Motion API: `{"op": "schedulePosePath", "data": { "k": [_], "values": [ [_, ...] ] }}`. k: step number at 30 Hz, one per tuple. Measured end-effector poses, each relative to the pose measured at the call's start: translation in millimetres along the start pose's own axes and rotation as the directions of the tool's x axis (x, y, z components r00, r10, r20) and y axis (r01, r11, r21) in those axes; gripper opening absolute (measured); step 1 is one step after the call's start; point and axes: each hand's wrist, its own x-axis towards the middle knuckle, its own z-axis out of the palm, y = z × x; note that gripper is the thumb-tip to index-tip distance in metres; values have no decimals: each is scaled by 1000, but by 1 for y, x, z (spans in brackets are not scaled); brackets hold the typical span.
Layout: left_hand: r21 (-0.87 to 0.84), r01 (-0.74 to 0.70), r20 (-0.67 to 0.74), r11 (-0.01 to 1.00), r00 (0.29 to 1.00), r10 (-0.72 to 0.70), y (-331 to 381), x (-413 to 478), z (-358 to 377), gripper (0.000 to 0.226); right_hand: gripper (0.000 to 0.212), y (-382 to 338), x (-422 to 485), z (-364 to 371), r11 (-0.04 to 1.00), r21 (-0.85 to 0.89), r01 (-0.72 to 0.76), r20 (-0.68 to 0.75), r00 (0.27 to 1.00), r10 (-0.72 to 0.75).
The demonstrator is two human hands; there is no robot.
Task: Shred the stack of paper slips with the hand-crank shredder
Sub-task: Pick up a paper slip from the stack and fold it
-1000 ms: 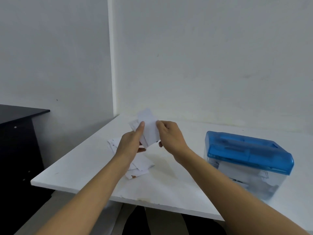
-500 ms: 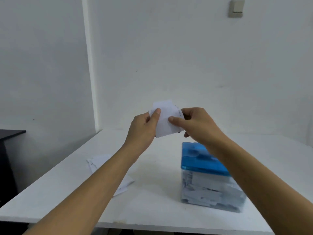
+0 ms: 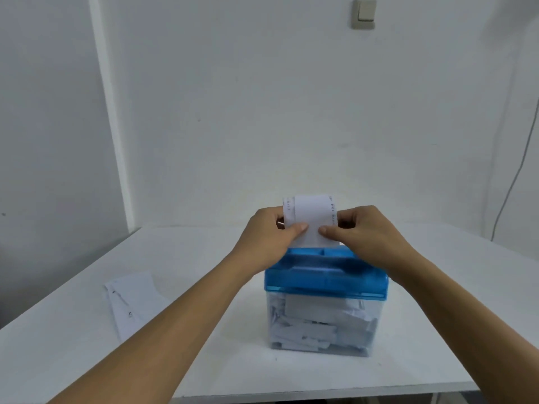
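Observation:
The shredder has a blue top on a clear bin full of white paper pieces and stands in the middle of the white table. An upright white paper slip is held right above its blue top, the lower edge at the top's far side. My left hand pinches the slip's left side and my right hand pinches its right side, thumbs on the near face. The stack of slips lies flat on the table to the left. No crank handle shows.
White walls close in behind and to the left. A light switch sits high on the back wall and a thin cable hangs down at the right. The table's near edge runs along the bottom.
Both hands carried the slip from above the stack rightward and down onto the shredder's top. The view swung right, so the shredder now sits in the centre.

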Motion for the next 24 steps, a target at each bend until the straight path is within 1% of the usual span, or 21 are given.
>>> {"op": "schedulePosePath", "data": {
  "k": [4, 7, 10, 14, 16, 18, 24],
  "values": [
    [30, 35, 37, 999, 999, -36, -8, -1, 5, 31, 14, 11, 0, 7, 999, -44, -14, -1, 1000, 14],
    [57, 34, 69, 998, 997, -37, -11, -2, 5, 33, 18, 14, -1, 13, 994, -111, -14, -4, 1000, 14],
    [113, 5, 97, 994, 995, -16, -10, -3, 3, 31, 22, 17, -1, 15, 991, -133, -22, -11, 1000, 21],
    [148, 3, 99, 989, 995, -18, -11, -2, -2, 30, 23, 18, 1, 15, 990, -144, -7, -21, 1000, 4],
    [139, 8, 92, 990, 996, -21, -13, -2, -5, 31, 21, 17, 0, 16, 991, -133, 16, -21, 1000, -19],
    [129, 0, 83, 992, 997, -10, -14, -1, -9, 31, 24, 16, -1, 16, 991, -131, 37, -17, 999, -40],
    [184, -39, 65, 982, 998, 27, -14, -2, -12, 34, 29, 18, -3, 17, 987, -157, 45, -12, 999, -48]
  ]
}}
